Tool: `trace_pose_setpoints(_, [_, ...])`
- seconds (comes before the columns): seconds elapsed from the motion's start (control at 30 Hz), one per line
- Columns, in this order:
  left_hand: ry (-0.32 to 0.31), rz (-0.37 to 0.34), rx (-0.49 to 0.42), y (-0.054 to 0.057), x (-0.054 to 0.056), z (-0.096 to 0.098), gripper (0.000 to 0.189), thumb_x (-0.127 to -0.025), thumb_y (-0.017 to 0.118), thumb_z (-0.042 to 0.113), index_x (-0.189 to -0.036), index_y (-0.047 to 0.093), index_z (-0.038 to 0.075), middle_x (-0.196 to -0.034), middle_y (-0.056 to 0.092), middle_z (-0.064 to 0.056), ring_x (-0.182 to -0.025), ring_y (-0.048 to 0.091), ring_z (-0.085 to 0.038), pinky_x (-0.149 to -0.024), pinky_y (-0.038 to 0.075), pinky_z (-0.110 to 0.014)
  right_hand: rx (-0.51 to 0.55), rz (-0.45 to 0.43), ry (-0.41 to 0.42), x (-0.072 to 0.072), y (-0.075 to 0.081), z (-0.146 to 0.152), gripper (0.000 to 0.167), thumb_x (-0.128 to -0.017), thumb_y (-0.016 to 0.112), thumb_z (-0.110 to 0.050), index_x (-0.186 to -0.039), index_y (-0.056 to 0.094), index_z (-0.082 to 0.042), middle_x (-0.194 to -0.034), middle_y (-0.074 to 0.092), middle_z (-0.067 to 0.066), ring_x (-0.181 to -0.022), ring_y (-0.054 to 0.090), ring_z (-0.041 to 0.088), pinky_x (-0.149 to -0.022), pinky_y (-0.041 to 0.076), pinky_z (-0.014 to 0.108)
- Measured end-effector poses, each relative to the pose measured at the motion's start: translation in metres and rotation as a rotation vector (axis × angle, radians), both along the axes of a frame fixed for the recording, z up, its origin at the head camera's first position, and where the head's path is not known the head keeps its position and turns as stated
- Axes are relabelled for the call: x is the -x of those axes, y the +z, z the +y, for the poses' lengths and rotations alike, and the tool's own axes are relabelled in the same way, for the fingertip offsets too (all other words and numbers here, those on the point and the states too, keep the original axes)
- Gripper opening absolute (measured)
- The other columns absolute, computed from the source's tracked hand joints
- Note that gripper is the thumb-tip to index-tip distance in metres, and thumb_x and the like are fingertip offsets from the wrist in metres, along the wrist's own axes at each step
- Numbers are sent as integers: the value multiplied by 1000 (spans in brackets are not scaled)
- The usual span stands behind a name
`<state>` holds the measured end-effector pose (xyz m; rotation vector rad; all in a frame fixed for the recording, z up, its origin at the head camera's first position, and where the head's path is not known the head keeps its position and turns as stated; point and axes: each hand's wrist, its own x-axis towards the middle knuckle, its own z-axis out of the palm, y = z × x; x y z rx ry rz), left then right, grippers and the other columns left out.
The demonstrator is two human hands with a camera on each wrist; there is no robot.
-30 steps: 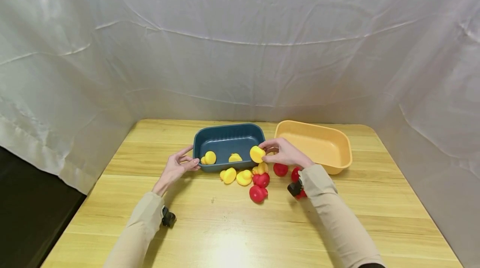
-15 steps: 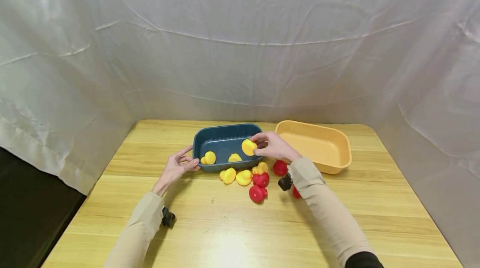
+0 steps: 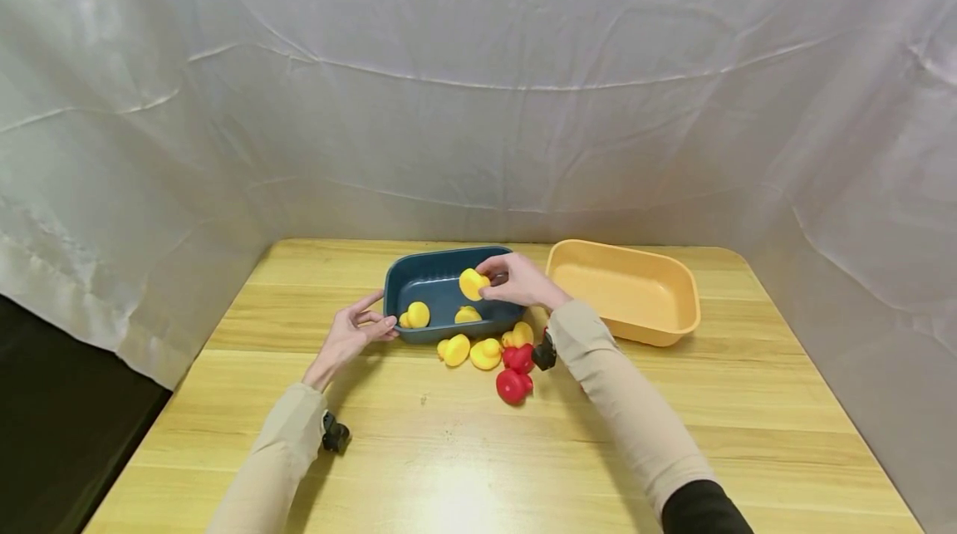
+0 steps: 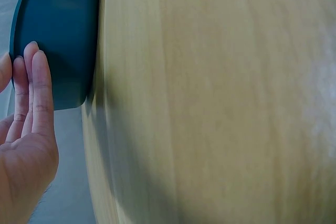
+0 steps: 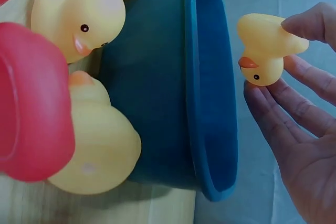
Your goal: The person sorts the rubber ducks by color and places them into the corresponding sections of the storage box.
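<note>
My right hand (image 3: 517, 280) pinches a yellow rubber duck (image 3: 473, 285) between thumb and fingers, above the dark blue bin (image 3: 441, 335). In the right wrist view that duck (image 5: 265, 38) hangs head down, with an orange beak. My left hand (image 3: 353, 336) touches the bin's left end; in the left wrist view its fingers (image 4: 41, 93) lie straight against the outer wall. Inside the bin are a yellow duck (image 3: 417, 315) at the left and another yellow duck (image 3: 468, 315), partly hidden by the front rim.
Several ducks lie before the bin, including a yellow duck (image 3: 454, 350) and a red duck (image 3: 512, 386). A light orange bin (image 3: 673, 333) stands to the right. My right sleeve hides table behind it. A pale curtain (image 3: 478, 144) hangs behind the table.
My right hand has carried the yellow duck leftward and away from me, from the bin's front right corner to above its interior. My left hand stays at the left end.
</note>
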<state>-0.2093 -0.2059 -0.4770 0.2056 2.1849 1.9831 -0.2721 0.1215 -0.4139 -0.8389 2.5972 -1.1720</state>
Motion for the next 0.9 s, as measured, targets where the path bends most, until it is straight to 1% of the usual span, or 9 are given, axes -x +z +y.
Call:
trace_pose_setpoints(0.13, [-2, -1, -3, 0, 0, -1, 73, -96, 67, 6, -156, 28, -3, -83, 71, 5, -81, 77, -18, -88, 63, -44, -10, -2, -5, 4, 0, -8, 34, -89, 74, -11, -119, 68, 3, -113, 72, 18, -97, 71, 27, -96, 61, 35])
trace_pose_setpoints(0.37, [-2, -3, -7, -1, 0, -2, 73, -96, 67, 5, -156, 28, -4, -83, 71, 4, -82, 77, -19, -89, 63, -46, -26, -16, -29, 8, 0, -20, 36, -90, 74, -13, -122, 67, 2, -116, 72, 18, -101, 70, 27, -96, 61, 35])
trace_pose_setpoints(0.57, [-5, 1, -4, 0, 0, -2, 73, -96, 67, 6, -156, 28, -4, -83, 70, 4, -82, 77, -20, -89, 63, -47, -28, -17, -25, 13, -4, -31, 35, -90, 74, -13, -121, 68, 2, -115, 72, 17, -100, 70, 26, -94, 61, 33])
trace_pose_setpoints(0.7, [-4, 5, 2, 0, -1, -2, 73, -96, 67, 6, -156, 28, -3, -84, 71, 3, -82, 77, -20, -89, 63, -47, -30, -18, -36, 16, -6, -38, 36, -90, 74, -14, -121, 68, 2, -115, 73, 17, -101, 70, 26, -94, 61, 32])
trace_pose_setpoints(0.9, [0, 12, 17, 1, -2, -1, 73, -96, 68, 7, -156, 28, -4, -83, 70, 4, -82, 77, -20, -89, 62, -47, -37, -15, -47, 17, -7, -46, 36, -89, 74, -13, -121, 68, 2, -115, 73, 17, -101, 70, 25, -95, 61, 33])
